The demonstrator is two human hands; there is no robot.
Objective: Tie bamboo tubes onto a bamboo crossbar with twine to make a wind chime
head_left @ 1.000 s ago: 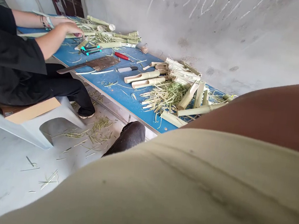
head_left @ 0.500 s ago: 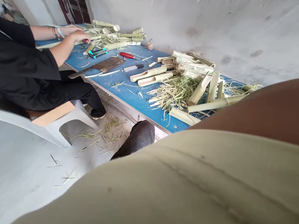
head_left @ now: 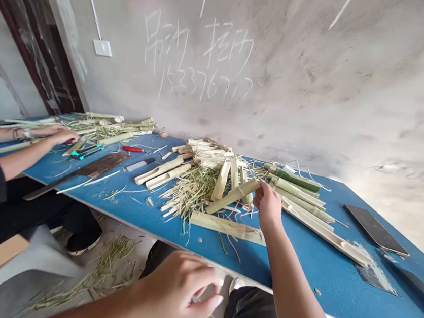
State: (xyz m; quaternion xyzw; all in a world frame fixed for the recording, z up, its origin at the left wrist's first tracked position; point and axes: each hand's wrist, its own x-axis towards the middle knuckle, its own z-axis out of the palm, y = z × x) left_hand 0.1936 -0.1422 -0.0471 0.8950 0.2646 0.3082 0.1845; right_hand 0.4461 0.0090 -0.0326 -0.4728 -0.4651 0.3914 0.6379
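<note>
My right hand [head_left: 268, 206] grips a pale split bamboo piece [head_left: 233, 196] above the blue table, near a heap of bamboo shreds [head_left: 189, 192]. My left hand [head_left: 177, 293] hangs below the table's front edge with its fingers curled, and I cannot tell whether anything lies inside them. To the right of my right hand lie several green-skinned bamboo strips [head_left: 296, 186] and a long split bamboo length [head_left: 326, 233]. At the far left, a co-worker's hands [head_left: 54, 133] rest on bamboo stalks [head_left: 97, 125].
The blue table [head_left: 299, 271] holds a cleaver [head_left: 96, 169], a red-handled knife [head_left: 132, 148], a utility knife [head_left: 138, 164] and a dark flat blade [head_left: 376, 230]. Behind it rises a chalk-marked concrete wall [head_left: 284, 60]. Bamboo scraps [head_left: 107, 269] litter the floor.
My view has swung from my own torso and arm up to the table and wall. Both my hands now show, and my right hand has the bamboo piece.
</note>
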